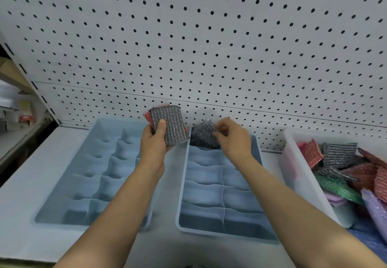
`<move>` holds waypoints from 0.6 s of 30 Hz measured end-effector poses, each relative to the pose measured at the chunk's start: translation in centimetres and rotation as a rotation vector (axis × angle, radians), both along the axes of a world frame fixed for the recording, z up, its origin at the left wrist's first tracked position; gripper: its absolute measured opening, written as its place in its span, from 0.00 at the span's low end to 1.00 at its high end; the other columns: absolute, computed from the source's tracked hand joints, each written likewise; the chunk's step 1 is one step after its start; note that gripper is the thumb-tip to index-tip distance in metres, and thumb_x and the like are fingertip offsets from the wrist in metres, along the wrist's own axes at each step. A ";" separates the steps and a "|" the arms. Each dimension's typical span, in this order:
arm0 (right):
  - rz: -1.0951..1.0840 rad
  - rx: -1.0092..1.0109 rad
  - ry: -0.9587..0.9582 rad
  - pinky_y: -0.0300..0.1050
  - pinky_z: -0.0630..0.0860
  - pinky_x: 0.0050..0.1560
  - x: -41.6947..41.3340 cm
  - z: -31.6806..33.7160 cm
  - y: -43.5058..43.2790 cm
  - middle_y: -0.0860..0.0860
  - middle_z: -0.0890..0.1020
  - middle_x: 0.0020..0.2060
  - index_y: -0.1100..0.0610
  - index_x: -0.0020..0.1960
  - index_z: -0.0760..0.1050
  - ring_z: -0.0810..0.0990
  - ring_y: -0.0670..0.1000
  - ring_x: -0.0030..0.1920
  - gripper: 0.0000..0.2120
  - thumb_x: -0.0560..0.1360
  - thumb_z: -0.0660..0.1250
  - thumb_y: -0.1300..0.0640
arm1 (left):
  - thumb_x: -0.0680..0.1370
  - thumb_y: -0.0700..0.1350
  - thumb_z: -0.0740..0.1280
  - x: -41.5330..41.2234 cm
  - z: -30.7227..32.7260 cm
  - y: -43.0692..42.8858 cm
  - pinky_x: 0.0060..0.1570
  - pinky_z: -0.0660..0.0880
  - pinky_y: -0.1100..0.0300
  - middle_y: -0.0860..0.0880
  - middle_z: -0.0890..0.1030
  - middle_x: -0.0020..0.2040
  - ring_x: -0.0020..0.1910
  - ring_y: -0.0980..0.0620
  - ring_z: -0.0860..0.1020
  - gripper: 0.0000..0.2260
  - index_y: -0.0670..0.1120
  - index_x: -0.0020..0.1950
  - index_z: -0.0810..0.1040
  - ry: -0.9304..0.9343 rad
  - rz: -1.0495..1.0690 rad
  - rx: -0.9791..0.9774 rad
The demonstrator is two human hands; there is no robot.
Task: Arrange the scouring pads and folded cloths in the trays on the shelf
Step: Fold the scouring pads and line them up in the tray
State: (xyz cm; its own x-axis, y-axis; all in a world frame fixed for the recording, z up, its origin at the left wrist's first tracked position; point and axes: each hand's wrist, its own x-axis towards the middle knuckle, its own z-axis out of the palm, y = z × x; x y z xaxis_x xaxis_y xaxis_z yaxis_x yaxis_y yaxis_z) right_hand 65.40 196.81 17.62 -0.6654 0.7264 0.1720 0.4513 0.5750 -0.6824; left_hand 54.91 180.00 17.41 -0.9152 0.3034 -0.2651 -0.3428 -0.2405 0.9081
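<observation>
Two blue divided trays lie on the white shelf: the left tray (62, 186) and the right tray (184, 184). My left hand (154, 142) grips a small stack of scouring pads (170, 124) above the gap between the trays, a silver-grey pad in front and red ones behind. My right hand (232, 136) pinches a single dark grey pad (202, 134) over the far end of the right tray. The compartments I can see in both trays hold nothing.
A clear plastic bin (301, 175) at the right holds several loose pads and cloths in red, grey, green and purple. A white pegboard wall (209, 47) stands right behind the trays. The shelf's left side drops off beyond the left tray.
</observation>
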 end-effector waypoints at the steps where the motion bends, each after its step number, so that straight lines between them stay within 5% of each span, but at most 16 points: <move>1: 0.010 0.106 -0.071 0.42 0.72 0.41 -0.1 -0.4 -0.1 0.46 0.84 0.44 0.48 0.51 0.79 0.79 0.49 0.46 0.06 0.75 0.71 0.56 | 0.83 0.48 0.63 0.1 0.0 0.1 0.55 0.81 0.47 0.45 0.83 0.59 0.56 0.47 0.82 0.14 0.44 0.66 0.75 -0.002 -0.003 0.001; 7: 0.114 0.349 -0.168 0.48 0.75 0.46 -1.3 -1.9 -0.4 0.54 0.81 0.48 0.53 0.52 0.84 0.75 0.56 0.54 0.09 0.72 0.74 0.58 | 0.82 0.49 0.64 0.1 0.2 0.1 0.55 0.81 0.47 0.46 0.82 0.59 0.57 0.47 0.82 0.14 0.45 0.66 0.75 0.001 -0.020 -0.016; 11: 0.110 0.280 -0.160 0.44 0.71 0.46 -2.0 -2.2 -0.5 0.53 0.80 0.49 0.53 0.55 0.84 0.74 0.54 0.56 0.10 0.75 0.72 0.52 | 0.83 0.48 0.63 0.4 0.3 0.2 0.55 0.81 0.48 0.44 0.82 0.59 0.57 0.46 0.82 0.14 0.44 0.66 0.74 0.002 -0.054 -0.024; 14: 0.019 -0.146 0.145 0.42 0.75 0.47 -2.1 0.5 -2.1 0.49 0.84 0.44 0.53 0.48 0.84 0.80 0.47 0.47 0.12 0.75 0.70 0.45 | 0.83 0.48 0.63 0.9 0.4 0.6 0.54 0.81 0.49 0.45 0.82 0.58 0.55 0.48 0.82 0.13 0.44 0.65 0.75 0.026 -0.095 -0.038; 16: 0.059 -0.654 0.170 0.43 0.79 0.48 -2.1 2.0 -3.2 0.49 0.86 0.43 0.55 0.46 0.83 0.82 0.47 0.43 0.12 0.72 0.74 0.46 | 0.82 0.48 0.63 1.3 0.4 1.2 0.57 0.80 0.47 0.45 0.83 0.57 0.55 0.48 0.82 0.13 0.44 0.65 0.75 0.032 -0.114 -0.043; 18: 0.099 -0.879 0.144 0.50 0.79 0.52 -1.7 2.1 -3.3 0.53 0.86 0.44 0.57 0.47 0.82 0.83 0.51 0.44 0.10 0.70 0.77 0.53 | 0.82 0.49 0.63 1.8 0.5 1.7 0.59 0.78 0.45 0.44 0.83 0.58 0.57 0.46 0.82 0.14 0.44 0.65 0.75 0.023 -0.129 -0.035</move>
